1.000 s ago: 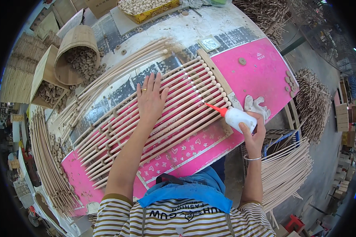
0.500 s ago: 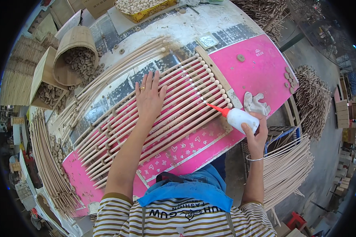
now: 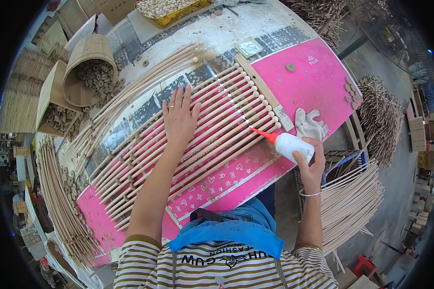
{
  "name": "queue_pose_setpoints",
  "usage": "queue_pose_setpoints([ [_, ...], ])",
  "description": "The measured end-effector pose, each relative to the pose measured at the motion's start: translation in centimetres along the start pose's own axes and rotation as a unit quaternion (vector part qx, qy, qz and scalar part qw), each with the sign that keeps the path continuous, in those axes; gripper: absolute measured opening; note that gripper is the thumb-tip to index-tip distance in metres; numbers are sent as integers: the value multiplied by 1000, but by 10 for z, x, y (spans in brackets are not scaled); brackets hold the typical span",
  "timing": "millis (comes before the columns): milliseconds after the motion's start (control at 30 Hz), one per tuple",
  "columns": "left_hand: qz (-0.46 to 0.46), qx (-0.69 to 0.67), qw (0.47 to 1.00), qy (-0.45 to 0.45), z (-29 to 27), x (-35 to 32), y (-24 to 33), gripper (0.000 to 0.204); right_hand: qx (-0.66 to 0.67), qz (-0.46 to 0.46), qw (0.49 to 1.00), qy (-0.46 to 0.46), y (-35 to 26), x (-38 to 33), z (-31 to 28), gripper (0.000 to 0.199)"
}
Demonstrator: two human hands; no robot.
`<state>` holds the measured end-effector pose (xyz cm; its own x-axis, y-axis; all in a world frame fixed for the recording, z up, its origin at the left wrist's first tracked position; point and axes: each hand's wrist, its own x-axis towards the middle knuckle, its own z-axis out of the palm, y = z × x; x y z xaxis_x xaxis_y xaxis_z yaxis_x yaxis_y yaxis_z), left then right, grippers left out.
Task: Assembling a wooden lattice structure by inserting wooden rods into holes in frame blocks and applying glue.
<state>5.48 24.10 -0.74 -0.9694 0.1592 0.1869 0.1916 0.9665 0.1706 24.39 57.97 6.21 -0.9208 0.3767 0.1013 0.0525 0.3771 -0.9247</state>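
At three o'clock the right hand (image 3: 309, 161) grips a glue bottle (image 3: 289, 144), nozzle at the last dowels (image 3: 217, 130)' ends, left hand (image 3: 179, 118) open, flat, steadying them, gluing seemingly almost finished.

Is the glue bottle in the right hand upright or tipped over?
Tipped: the white glue bottle lies nearly sideways in the right hand, its red nozzle aimed at the rod ends.

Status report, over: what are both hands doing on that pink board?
Left hand flat on the wooden rods. Right hand grips white glue bottle, red nozzle at rod ends. Nothing in the way.
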Motion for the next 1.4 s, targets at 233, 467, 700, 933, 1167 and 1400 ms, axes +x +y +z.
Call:
queue_pose_setpoints([
  [233,1,3,1000,0,1,0,-2,64,-14,-22,1000,12,1,-8,-8,41],
  [467,1,3,1000,1,2,1,-3,63,-17,-18,1000,8,2,-11,-8,42],
  [700,3,2,1000,12,3,0,-4,64,7,4,1000,9,-1,-20,-10,42],
  [933,6,6,1000,9,3,-4,-3,63,-14,-9,1000,20,8,-34,-21,43],
  [1167,14,-3,1000,15,4,1,4,63,-16,1,1000,6,9,-31,-25,43],
  [1400,5,8,999,39,-4,5,-23,63,177,3,981,84,-6,99,31,39],
])
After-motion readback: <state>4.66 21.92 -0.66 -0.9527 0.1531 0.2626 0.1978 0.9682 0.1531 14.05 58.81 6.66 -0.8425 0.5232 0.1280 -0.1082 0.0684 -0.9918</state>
